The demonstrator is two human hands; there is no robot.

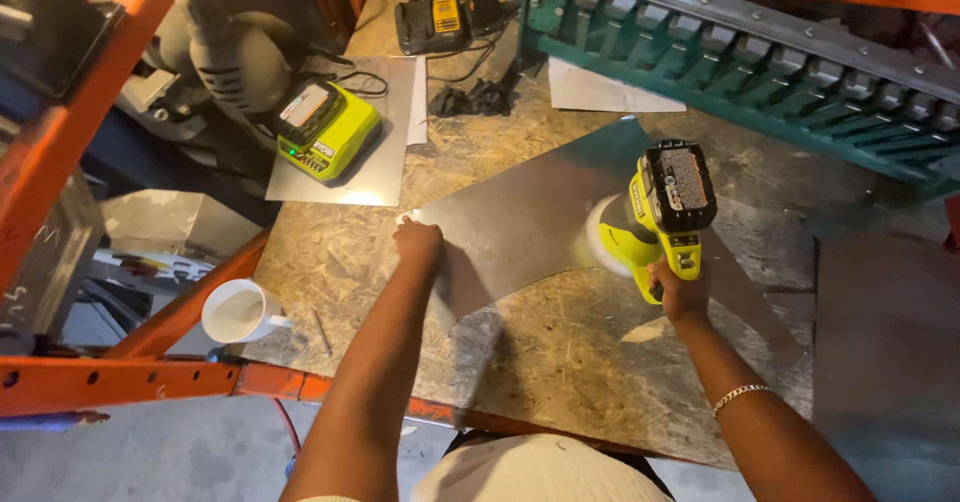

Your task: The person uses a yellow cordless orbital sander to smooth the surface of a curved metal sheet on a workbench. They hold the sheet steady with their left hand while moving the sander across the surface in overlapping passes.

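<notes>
The workbench [560,362] is a board of pressed wood chips resting on an orange steel frame [120,372], and a green metal machine [740,52] runs along its far side. A large sheet of grey metal [520,217] lies flat on the board, in front of the person.

The left hand [417,240] presses down on the near corner of this sheet, with the fingers bent over the edge; I judge that it is put there to keep the sheet from sliding. The right hand [678,290] is closed around the handle of a yellow-green cordless polisher [655,212]. The tool stands upright with its round pad [603,234] flat against the metal, and the dark battery is on top (the pad looks blurred, so it may be turning, but I cannot tell surely). The two hands are well apart, so the steadying hand is away from the pad.

Further back, a yellow-green battery charger [325,130] sits on a smaller metal sheet [375,177], near a black and yellow charger [432,22]. A white mug [238,312] stands at the left edge of the board, with a pencil [322,332] just beside it.
</notes>
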